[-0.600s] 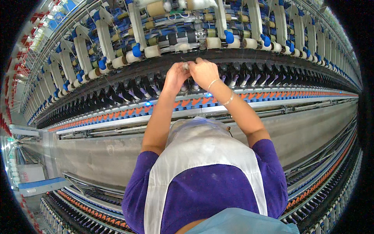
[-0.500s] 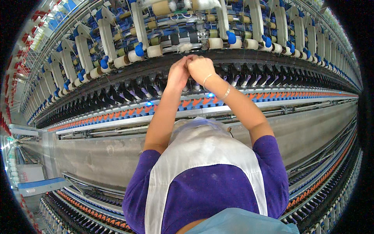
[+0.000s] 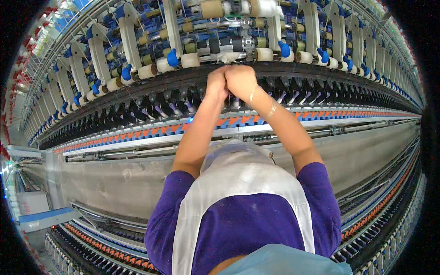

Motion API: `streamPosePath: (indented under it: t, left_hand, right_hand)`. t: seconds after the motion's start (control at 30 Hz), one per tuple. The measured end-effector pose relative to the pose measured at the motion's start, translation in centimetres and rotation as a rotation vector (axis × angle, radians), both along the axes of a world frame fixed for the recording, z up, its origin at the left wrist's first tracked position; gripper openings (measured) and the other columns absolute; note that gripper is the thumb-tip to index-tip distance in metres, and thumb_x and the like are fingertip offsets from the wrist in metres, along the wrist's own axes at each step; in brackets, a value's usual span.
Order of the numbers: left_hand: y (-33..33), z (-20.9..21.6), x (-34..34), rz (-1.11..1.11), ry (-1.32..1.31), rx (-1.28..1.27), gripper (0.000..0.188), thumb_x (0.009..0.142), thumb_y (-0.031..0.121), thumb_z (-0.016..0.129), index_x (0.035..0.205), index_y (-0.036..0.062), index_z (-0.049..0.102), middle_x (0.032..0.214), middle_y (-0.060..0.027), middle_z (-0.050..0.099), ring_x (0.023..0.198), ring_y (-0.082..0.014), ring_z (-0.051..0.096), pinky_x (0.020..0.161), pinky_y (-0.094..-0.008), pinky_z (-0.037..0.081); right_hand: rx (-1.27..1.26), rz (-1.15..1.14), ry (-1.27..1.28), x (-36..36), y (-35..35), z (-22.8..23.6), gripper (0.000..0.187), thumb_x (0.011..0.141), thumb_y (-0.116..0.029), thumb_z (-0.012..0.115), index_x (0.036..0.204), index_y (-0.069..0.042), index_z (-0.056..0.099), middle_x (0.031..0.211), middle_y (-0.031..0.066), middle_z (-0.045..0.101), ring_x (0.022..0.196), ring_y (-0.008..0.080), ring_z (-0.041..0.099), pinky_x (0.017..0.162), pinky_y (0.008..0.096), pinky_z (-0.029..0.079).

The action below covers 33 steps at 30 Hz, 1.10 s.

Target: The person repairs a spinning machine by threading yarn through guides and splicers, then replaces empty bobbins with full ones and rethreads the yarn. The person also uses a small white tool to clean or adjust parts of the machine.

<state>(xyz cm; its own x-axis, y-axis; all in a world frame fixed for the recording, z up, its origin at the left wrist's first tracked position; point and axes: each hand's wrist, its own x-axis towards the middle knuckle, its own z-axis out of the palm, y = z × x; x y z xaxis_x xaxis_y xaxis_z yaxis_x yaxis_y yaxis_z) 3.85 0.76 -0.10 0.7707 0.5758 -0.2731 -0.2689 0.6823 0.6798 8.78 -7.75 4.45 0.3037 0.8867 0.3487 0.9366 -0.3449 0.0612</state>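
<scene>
My left hand (image 3: 217, 84) and my right hand (image 3: 241, 83) meet just below the rollers of a long spinning machine. Both are closed, fingertips pressed together in front of the dark rail (image 3: 270, 68); whatever they pinch is hidden behind the knuckles. Just above them, a tuft of white fibre (image 3: 228, 57) clings to the bare metal of a roller. Pale roller sleeves (image 3: 190, 60) flank this gap on both sides. Under my wrists runs a row of black holders with purple-tipped spindles (image 3: 174, 109).
Roller arms with blue knobs (image 3: 173, 57) stand out above the rail. An orange and blue strip (image 3: 137, 133) runs along the machine below. A grey floor aisle (image 3: 114, 183) lies behind it, with a second machine (image 3: 380, 224) across the aisle. White fibre (image 3: 266, 8) covers an upper roller.
The machine has shifted slightly to the right in view. My hands stay together below the rollers, moved a little right with it, and look slightly blurred.
</scene>
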Motion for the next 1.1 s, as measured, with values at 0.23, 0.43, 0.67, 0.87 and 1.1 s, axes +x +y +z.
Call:
streamPosePath:
  t: [0.23,0.43,0.67,0.87,1.1]
  left_hand:
    - [-2.6,-0.9,-0.1,-0.06,-0.056,0.094,0.015,0.084,0.009,0.053,0.088,-0.0006,0.065,0.084,-0.0095,0.065,0.073,-0.0195,0.062,0.066,-0.0326,0.051]
    - [-0.6,1.4,1.4,0.031,0.034,0.121,0.016,0.088,0.007,0.048,0.093,-0.0027,0.059,0.095,-0.0142,0.064,0.084,-0.0245,0.063,0.072,-0.0369,0.053]
    - [-2.3,0.8,-0.1,-0.099,0.274,0.116,0.013,0.082,0.009,0.057,0.083,0.0008,0.068,0.078,-0.007,0.066,0.071,-0.0175,0.06,0.063,-0.0309,0.048]
    - [-1.4,1.5,1.4,-0.074,0.024,0.114,0.012,0.085,0.009,0.053,0.082,0.002,0.062,0.081,-0.0079,0.064,0.072,-0.0205,0.061,0.064,-0.0351,0.05]
    - [-2.0,0.8,-3.7,-0.101,0.115,0.236,0.054,0.092,0.052,0.048,0.088,-0.0008,0.055,0.077,-0.0074,0.058,0.068,-0.0154,0.057,0.056,-0.0261,0.046]
  right_hand:
    - [0.053,-0.08,-0.023,-1.2,-3.4,0.5,0.015,0.071,-0.016,0.055,0.067,-0.009,0.068,0.067,0.0111,0.066,0.062,0.0254,0.066,0.055,0.0387,0.051]
    - [0.179,0.051,-0.029,0.0,-1.6,2.4,0.012,0.071,-0.015,0.057,0.063,-0.008,0.063,0.065,0.0105,0.064,0.06,0.0304,0.063,0.054,0.0406,0.05]
    - [-0.105,-0.123,0.175,-1.2,-3.3,2.3,0.015,0.072,-0.015,0.057,0.067,-0.005,0.067,0.071,0.0158,0.066,0.063,0.0311,0.066,0.058,0.0428,0.052]
    - [0.062,-0.06,0.065,0.4,-1.8,3.0,0.016,0.071,-0.015,0.056,0.066,-0.007,0.068,0.07,0.0153,0.066,0.064,0.0294,0.066,0.055,0.0414,0.051]
    - [0.352,-0.042,0.203,-1.6,-6.0,-1.3,0.011,0.081,-0.014,0.057,0.076,-0.008,0.063,0.067,0.0101,0.058,0.06,0.0288,0.061,0.051,0.038,0.048]
